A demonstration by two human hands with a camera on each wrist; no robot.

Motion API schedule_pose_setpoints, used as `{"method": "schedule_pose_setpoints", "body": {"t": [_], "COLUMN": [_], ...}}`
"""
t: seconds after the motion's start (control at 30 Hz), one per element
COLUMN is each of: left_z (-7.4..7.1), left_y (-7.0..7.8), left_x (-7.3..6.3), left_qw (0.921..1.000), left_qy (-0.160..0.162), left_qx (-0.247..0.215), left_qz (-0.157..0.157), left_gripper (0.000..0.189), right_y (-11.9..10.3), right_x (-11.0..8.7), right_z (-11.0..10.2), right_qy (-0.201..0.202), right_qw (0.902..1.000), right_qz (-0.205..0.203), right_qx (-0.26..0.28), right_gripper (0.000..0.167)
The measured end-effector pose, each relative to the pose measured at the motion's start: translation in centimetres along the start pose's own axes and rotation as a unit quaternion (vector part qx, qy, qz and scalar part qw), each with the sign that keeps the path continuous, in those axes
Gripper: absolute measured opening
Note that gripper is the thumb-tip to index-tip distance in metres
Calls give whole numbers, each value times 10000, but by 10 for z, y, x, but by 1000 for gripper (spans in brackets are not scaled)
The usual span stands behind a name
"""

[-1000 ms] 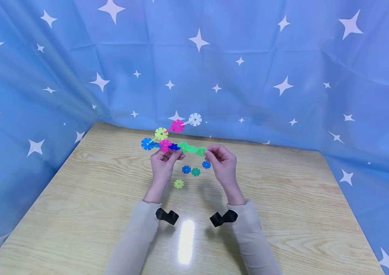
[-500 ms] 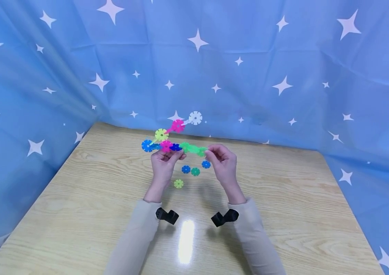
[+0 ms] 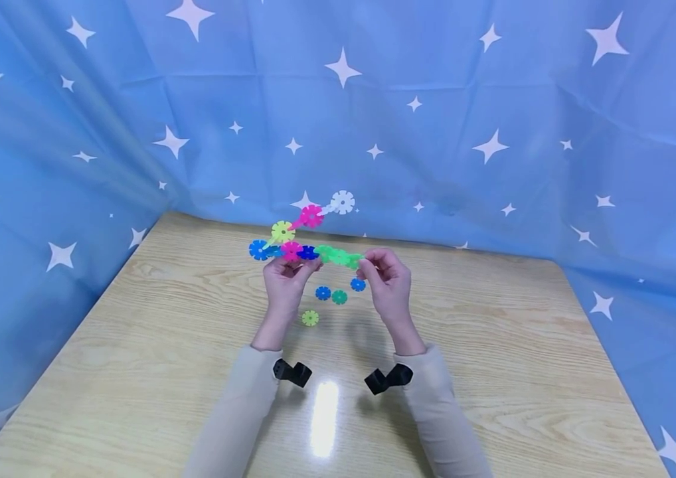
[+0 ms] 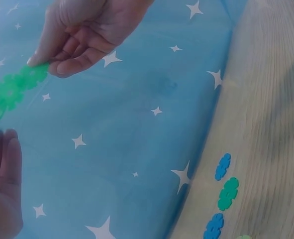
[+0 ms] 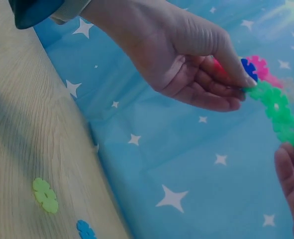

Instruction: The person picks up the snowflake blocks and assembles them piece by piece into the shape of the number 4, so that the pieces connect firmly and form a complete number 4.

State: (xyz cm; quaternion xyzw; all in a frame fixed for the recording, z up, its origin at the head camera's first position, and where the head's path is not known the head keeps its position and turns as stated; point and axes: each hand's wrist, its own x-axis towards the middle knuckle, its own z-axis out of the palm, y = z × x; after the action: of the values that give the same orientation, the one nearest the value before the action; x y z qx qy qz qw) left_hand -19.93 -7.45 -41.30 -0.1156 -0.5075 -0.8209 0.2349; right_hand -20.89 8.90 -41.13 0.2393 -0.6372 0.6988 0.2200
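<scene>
A chain of slotted plastic snowflake discs (image 3: pixel 338 256) is held up above the table between both hands. My left hand (image 3: pixel 283 285) pinches it near the dark blue disc (image 3: pixel 308 253) and the first green one. At the chain's right end, my right hand (image 3: pixel 390 282) pinches the last green disc (image 4: pixel 36 74) between thumb and fingers. Left of my left hand the chain has pink and blue discs, then bends back and up through a yellow-green disc (image 3: pixel 283 232) and a pink disc (image 3: pixel 311 216) to a white disc (image 3: pixel 342 202). Fingertips partly cover the gripped discs.
Loose discs lie on the wooden table (image 3: pixel 493 358) below the hands: two blue (image 3: pixel 323 293), one green (image 3: pixel 339 297) and one yellow-green (image 3: pixel 311 318). A blue star-patterned curtain (image 3: pixel 433 133) stands behind and beside the table.
The chain has shifted slightly to the right, its white end rising a little. Both hands keep their grip and have barely moved.
</scene>
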Motion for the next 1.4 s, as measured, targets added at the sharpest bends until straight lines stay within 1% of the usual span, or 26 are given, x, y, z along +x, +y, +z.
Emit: {"method": "schedule_pose_setpoints", "body": {"t": [0.07,0.13,0.23,0.33,0.43,0.5,0.57,0.67,0.73,0.83,0.93,1.07,1.2,1.4], "left_z": [0,1,0,-3,-5,-5,-5,-4,-2,1,3,4,4,3], "left_y": [-1,-1,-2,-3,-2,0,1,3,3,3,2,-1,-4,-7], "left_x": [0,0,-1,-1,-2,-3,-5,-7,-8,-8,-10,-11,-12,-13], "left_qw": [9999,9995,9988,9985,9978,9956,9918,9867,9854,9832,9779,9725,9709,9698], "left_qy": [102,194,165,-42,-322,-501,-648,-734,-695,-540,-347,-165,-103,28], "left_qx": [-65,-185,-392,-463,-465,-623,-871,-1128,-1183,-1302,-1545,-1706,-1719,-1753], "left_qz": [-65,-154,-238,-285,-355,-491,-675,-908,-1006,-1156,-1366,-1578,-1666,-1694], "left_gripper": [33,34,34,33,27,29,31,30,30,29,28,24,22,23], "right_y": [-1,-1,0,-1,-2,-3,-4,-6,-6,-7,-7,-3,-1,1], "right_x": [0,0,-1,-1,0,0,1,3,4,6,7,7,6,4], "right_z": [0,0,-1,-2,-5,-7,-10,-13,-16,-19,-20,-22,-24,-26], "right_qy": [-13,-13,-18,-3,23,55,66,55,26,13,48,53,-30,-168], "right_qw": [10000,10000,10000,9999,9995,9990,9983,9973,9968,9959,9952,9952,9950,9933], "right_qz": [18,42,74,139,277,408,534,680,755,865,935,932,967,1136], "right_qx": [-21,-21,-27,-59,-118,-173,-228,-268,-279,-274,-293,-301,-246,-163], "right_gripper": [20,22,22,19,14,11,8,5,5,6,8,13,16,17]}}
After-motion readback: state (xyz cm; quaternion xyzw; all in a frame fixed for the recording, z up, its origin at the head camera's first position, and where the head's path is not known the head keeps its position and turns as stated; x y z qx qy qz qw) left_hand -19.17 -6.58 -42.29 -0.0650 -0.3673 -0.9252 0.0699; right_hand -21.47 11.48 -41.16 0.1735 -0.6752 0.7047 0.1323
